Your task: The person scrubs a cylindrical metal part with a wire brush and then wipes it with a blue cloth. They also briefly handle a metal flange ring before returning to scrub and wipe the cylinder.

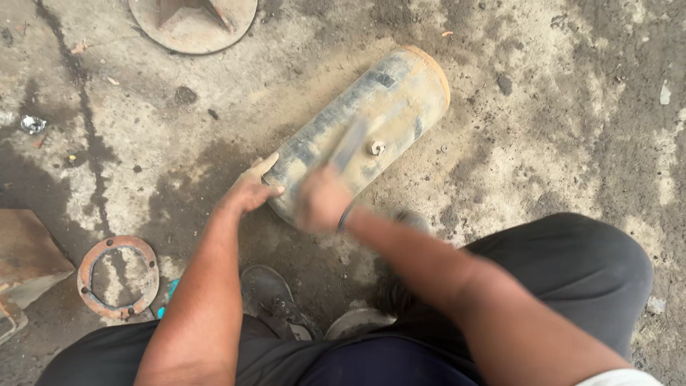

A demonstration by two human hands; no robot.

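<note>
**Dusty tank on the shop floor, both hands at its near end**

Head cam, looking straight down. A dirty cylindrical metal tank (361, 129) lies on its side on the stained concrete floor (543, 143), running diagonally from centre frame toward the upper right, with a small bolt fitting (377, 148) on its side.

The left hand (251, 189) rests flat against the tank's lower-left end, fingers stretched out and fairly wide, gripping nothing. The right hand (323, 199) is blurry, pressed on the tank just beside the left, curled into a loose fist; honestly can't tell if it's holding anything. There's a dark band (345, 216) on that wrist.

Bottom of frame: dark trousers and a black shoe (275, 300). Lower left, a rusty flange ring (118, 276) with bolt holes lies flat. Top left, a round metal plate (193, 25) is cut off by the edge.
</note>
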